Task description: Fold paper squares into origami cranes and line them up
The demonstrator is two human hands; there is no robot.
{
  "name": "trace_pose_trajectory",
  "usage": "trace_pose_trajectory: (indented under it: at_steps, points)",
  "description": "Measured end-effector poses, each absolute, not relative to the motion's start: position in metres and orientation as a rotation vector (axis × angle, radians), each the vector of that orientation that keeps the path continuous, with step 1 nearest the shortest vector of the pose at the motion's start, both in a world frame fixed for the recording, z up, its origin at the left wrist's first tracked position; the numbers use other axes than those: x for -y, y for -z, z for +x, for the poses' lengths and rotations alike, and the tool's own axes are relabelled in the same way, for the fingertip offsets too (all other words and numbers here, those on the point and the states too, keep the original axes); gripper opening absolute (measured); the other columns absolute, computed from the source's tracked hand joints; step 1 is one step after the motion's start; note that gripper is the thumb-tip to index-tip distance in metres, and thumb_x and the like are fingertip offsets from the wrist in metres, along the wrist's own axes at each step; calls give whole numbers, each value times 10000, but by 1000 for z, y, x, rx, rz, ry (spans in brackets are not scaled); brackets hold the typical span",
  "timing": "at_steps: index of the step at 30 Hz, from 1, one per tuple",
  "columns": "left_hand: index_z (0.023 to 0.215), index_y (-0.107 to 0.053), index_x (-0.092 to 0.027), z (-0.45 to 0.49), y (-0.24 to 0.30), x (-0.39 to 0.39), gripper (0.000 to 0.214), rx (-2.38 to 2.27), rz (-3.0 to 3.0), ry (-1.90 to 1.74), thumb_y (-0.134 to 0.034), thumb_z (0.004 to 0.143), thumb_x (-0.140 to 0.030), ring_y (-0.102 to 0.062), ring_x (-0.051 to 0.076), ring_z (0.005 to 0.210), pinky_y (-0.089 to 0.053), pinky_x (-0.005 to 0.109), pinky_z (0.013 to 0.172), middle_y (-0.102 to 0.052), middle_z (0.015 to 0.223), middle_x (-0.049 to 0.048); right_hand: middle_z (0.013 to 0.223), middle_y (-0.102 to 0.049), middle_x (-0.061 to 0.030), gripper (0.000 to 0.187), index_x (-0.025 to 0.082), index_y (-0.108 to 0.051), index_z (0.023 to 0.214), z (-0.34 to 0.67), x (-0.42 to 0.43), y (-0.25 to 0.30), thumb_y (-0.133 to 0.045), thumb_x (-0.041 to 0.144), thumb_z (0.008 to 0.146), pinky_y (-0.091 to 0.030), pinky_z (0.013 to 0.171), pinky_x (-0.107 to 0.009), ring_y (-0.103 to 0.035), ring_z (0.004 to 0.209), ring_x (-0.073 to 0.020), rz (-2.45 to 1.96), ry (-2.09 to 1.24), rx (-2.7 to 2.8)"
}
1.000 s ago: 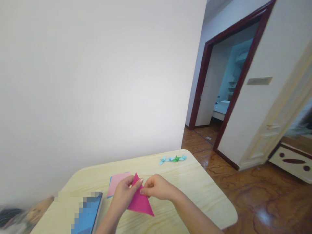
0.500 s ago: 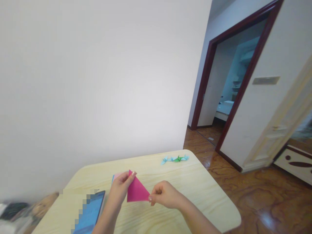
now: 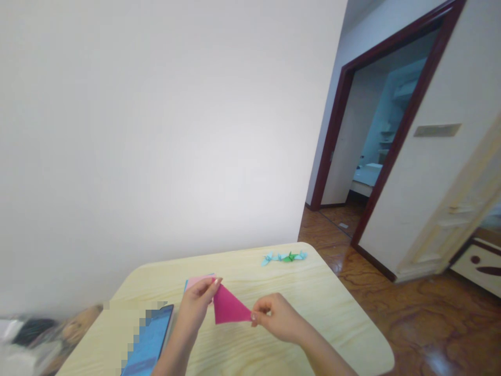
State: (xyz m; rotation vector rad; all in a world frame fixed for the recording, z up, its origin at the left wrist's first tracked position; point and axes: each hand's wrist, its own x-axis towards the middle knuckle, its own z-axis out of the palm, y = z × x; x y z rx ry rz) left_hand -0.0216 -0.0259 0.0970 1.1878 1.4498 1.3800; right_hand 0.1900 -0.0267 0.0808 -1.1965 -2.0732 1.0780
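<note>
A triangle of folded magenta paper (image 3: 230,307) is held up above the table between my two hands. My left hand (image 3: 199,300) pinches its upper left corner between thumb and fingers. At the right tip of the triangle, my right hand (image 3: 274,314) grips the paper with thumb and forefinger. Behind my left hand lies a stack of pink and blue paper sheets (image 3: 192,283), partly covered by the hand. A tablet or phone with a blue screen (image 3: 151,334) lies to the left of my left forearm.
Several small folded paper figures, light blue (image 3: 268,258) and green (image 3: 290,257), sit in a row near the back right of the pale wooden table (image 3: 332,324). A white wall (image 3: 176,130) rises directly behind the table.
The view has shifted slightly, so everything sits a little differently in the picture. Both hands keep their pinch on the magenta paper, which now tilts a little more and shows a narrower face.
</note>
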Motion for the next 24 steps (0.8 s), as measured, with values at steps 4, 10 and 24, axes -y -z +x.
trace_pose_trajectory:
  at_steps: [4,10,24]
  points:
    - [629,-696,-169,-21,-96,25,355,-1453,1094,-1400,-703,509,-504,-530,142,508,-402,228,465,-623,539,-4,670,-698,-21,223,163,-698,689,193,27,-78,-482,178,744,-373,546,-193,-581,598,-131,-1227,-1047,2099]
    - [630,-677,-155,-15,-85,24,391,-1396,973,-1408,-689,519,-529,-518,115,442,-385,211,428,-575,491,-26,685,-686,-29,243,153,-667,719,194,28,-82,-435,188,783,-368,542,-185,-590,623,-128,-1241,-1020,2134]
    - [657,-681,-165,-10,-91,27,355,-1484,1073,-1426,-698,536,-498,-493,122,450,-392,218,425,-571,482,-35,746,-684,-50,251,178,-671,767,201,19,-91,-445,272,825,-361,582,-223,-590,691,-163,-1377,-631,2203]
